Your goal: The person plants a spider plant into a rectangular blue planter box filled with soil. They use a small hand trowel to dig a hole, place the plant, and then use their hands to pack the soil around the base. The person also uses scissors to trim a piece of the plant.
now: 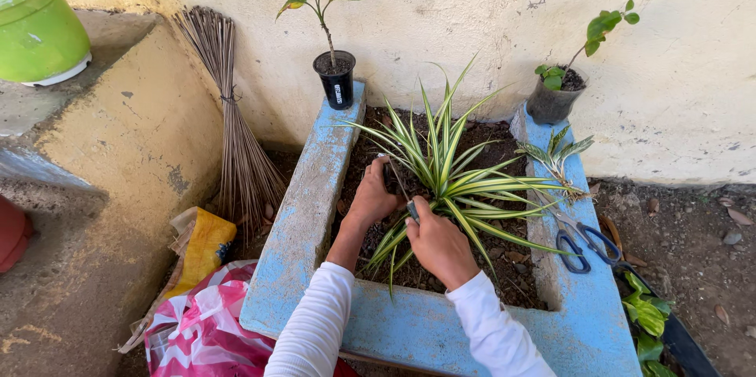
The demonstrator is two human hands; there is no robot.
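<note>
Both hands are working at the base of a striped plant (450, 174) growing in a blue planter (303, 219). Left hand (372, 200) is clenching around leaves; right hand (439, 247) is gripping a thin tool (403, 192). Scissors (584, 241) are lying right of it.

Both hands (370, 200) (437, 247) at striped plant (449, 176) in blue planter (303, 219), scissors (583, 239) alongside.
</note>
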